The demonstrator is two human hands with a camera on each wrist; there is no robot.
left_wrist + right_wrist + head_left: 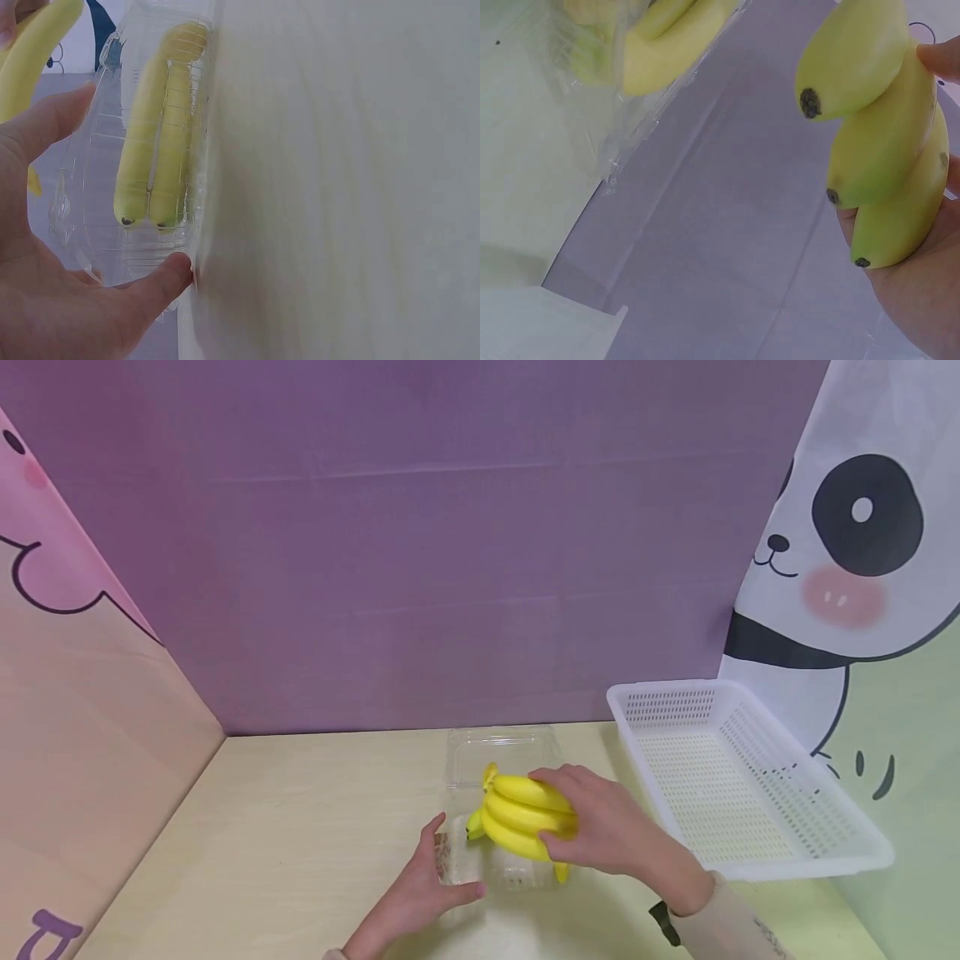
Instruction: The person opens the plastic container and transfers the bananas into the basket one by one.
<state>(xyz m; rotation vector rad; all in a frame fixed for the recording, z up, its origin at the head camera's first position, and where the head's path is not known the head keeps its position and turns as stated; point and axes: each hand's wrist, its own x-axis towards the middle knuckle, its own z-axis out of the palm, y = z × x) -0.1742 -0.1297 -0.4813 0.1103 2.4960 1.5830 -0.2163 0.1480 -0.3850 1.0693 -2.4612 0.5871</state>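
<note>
My right hand [600, 822] grips a bunch of yellow bananas [525, 817] from its right end, thumb in front and fingers over the top. The bunch is over a clear plastic clamshell container [513, 877], whose lid [498, 760] lies open toward the back. Inside the container are more bananas [161, 142], mostly hidden by the held bunch in the head view. My left hand [420, 885] is at the container's left end, thumb and index finger spread apart and fairly straight. In the left wrist view, its index fingertip is right at the container's lower edge.
A white perforated plastic basket [652, 785] stands on the right of the light wooden table [300, 827]. Behind the table rises a purple backdrop [390, 568], with cartoon-printed panels on the left and right.
</note>
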